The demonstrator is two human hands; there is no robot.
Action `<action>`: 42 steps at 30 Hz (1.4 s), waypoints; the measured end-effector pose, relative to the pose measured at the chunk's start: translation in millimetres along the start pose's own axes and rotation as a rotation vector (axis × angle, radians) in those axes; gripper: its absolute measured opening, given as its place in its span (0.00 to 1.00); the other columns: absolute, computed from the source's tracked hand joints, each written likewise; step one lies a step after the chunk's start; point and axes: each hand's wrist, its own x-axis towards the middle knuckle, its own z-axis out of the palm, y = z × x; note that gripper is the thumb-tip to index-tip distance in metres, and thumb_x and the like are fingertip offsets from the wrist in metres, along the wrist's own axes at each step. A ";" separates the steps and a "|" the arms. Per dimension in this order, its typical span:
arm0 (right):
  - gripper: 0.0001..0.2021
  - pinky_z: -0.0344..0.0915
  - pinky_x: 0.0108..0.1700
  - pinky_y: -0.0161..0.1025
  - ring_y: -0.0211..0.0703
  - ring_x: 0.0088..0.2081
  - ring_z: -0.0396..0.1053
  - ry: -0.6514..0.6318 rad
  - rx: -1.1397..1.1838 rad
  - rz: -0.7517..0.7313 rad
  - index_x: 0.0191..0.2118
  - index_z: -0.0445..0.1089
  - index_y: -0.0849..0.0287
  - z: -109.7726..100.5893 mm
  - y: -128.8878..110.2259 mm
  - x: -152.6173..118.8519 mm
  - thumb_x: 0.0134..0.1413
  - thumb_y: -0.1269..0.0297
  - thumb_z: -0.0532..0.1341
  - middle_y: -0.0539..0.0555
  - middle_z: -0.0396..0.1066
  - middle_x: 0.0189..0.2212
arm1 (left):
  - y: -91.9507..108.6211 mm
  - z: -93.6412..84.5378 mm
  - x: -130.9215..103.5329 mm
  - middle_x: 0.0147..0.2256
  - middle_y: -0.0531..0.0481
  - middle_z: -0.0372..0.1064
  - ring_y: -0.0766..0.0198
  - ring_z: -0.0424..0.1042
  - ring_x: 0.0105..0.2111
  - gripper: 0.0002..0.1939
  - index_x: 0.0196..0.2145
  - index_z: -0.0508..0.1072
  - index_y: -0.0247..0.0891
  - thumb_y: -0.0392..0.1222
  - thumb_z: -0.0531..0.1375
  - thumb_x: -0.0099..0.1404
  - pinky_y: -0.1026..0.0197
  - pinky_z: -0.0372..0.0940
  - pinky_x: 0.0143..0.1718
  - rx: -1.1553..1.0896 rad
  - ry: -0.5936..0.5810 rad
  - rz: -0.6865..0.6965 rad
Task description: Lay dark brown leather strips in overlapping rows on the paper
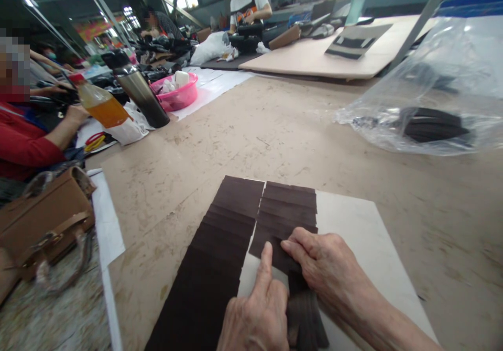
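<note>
So we've got overlapping rows of flat dark-brown rectangular pieces (216,256) running from the far edge of an off-white flat board (353,225), on the near part of our tan worktop (220,141). Our right hand (330,267) pinches the nearest right-row piece (279,254); our left hand (255,304) has its index at that edge, can't tell what its curled fingers hold. Probably lining-up stage; next calls for an even overlap, imo.

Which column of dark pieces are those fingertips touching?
The right-hand column: the left hand and right hand both touch its near end. The left-hand column shows no fingertip on it.
</note>
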 end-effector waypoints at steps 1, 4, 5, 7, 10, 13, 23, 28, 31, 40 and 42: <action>0.13 0.45 0.21 0.32 0.34 0.16 0.49 -0.001 0.001 0.000 0.18 0.54 0.57 -0.1 0.0 0.2 0.52 0.64 0.49 0.46 0.53 0.13 | 0.8 -1.4 0.2 0.52 0.38 0.57 0.68 0.68 0.13 0.11 0.23 0.65 0.37 0.29 0.46 0.55 0.67 0.53 0.09 0.002 -0.006 0.002; 0.13 0.44 0.20 0.32 0.34 0.16 0.48 -0.004 0.003 0.004 0.18 0.53 0.57 -0.6 -0.8 0.4 0.51 0.64 0.50 0.46 0.51 0.12 | 4.6 -4.9 0.8 0.52 0.36 0.56 0.67 0.68 0.12 0.09 0.23 0.66 0.37 0.31 0.48 0.54 0.65 0.53 0.09 0.011 -0.038 -0.013; 0.13 0.44 0.20 0.32 0.34 0.16 0.48 -0.005 0.004 0.007 0.18 0.52 0.57 -0.9 -1.2 0.4 0.51 0.64 0.50 0.46 0.50 0.12 | 6.1 -5.9 1.0 0.53 0.35 0.55 0.66 0.68 0.12 0.09 0.23 0.67 0.36 0.31 0.49 0.53 0.64 0.52 0.08 0.010 -0.051 -0.025; 0.14 0.44 0.20 0.32 0.34 0.16 0.48 -0.012 0.007 0.013 0.17 0.50 0.57 -1.5 -1.8 0.0 0.51 0.64 0.50 0.46 0.49 0.12 | 8.9 -7.1 1.4 0.53 0.35 0.52 0.65 0.68 0.12 0.07 0.22 0.67 0.36 0.32 0.50 0.50 0.63 0.52 0.08 0.011 -0.071 -0.055; 0.15 0.43 0.19 0.32 0.34 0.16 0.47 -0.022 0.014 0.013 0.17 0.49 0.57 -2.5 -1.9 -0.3 0.51 0.65 0.50 0.45 0.47 0.12 | 11.1 -6.2 1.4 0.54 0.36 0.50 0.64 0.69 0.13 0.05 0.22 0.67 0.37 0.33 0.52 0.48 0.63 0.53 0.09 0.029 -0.086 -0.087; 0.15 0.43 0.19 0.32 0.34 0.16 0.46 -0.024 0.014 0.006 0.17 0.49 0.57 -3.7 -2.3 0.3 0.51 0.65 0.50 0.45 0.47 0.12 | 10.4 -2.5 1.0 0.53 0.37 0.51 0.66 0.67 0.12 0.05 0.22 0.67 0.37 0.33 0.52 0.50 0.63 0.52 0.09 0.047 -0.091 -0.091; 0.16 0.43 0.18 0.32 0.33 0.15 0.46 0.026 0.026 -0.003 0.15 0.47 0.57 -2.4 -2.2 0.3 0.50 0.66 0.51 0.44 0.45 0.10 | 9.9 -16.1 4.9 0.54 0.41 0.49 0.65 0.69 0.13 0.14 0.23 0.69 0.37 0.29 0.47 0.58 0.63 0.55 0.10 0.092 -0.127 -0.060; 0.11 0.49 0.21 0.31 0.35 0.17 0.56 0.091 0.072 -0.036 0.18 0.58 0.57 -4.8 -1.2 -3.2 0.49 0.65 0.52 0.47 0.58 0.13 | 7.9 -29.1 10.4 0.56 0.40 0.39 0.60 0.73 0.21 0.09 0.23 0.69 0.34 0.34 0.50 0.56 0.62 0.66 0.20 -0.087 -0.310 -0.141; 0.08 0.52 0.22 0.31 0.35 0.17 0.58 0.129 0.079 -0.052 0.21 0.62 0.57 -9.0 -3.5 -10.3 0.47 0.65 0.53 0.47 0.62 0.14 | 7.7 -36.1 15.5 0.57 0.39 0.40 0.56 0.74 0.30 0.08 0.23 0.68 0.34 0.34 0.51 0.55 0.60 0.67 0.32 -0.255 -0.383 -0.227; 0.11 0.53 0.22 0.31 0.36 0.17 0.59 0.195 0.100 0.075 0.19 0.66 0.57 -17.0 10.4 -28.6 0.47 0.63 0.52 0.48 0.62 0.12 | 9.5 -44.1 17.6 0.58 0.44 0.37 0.56 0.71 0.39 0.06 0.25 0.67 0.35 0.30 0.52 0.48 0.60 0.66 0.39 -0.350 -0.459 -0.302; 0.12 0.52 0.20 0.30 0.35 0.17 0.58 0.184 0.123 0.091 0.18 0.65 0.58 -16.1 14.1 -27.7 0.47 0.63 0.52 0.47 0.60 0.12 | 9.7 -44.9 18.6 0.58 0.44 0.36 0.56 0.70 0.40 0.07 0.24 0.66 0.36 0.29 0.51 0.48 0.61 0.66 0.39 -0.343 -0.463 -0.293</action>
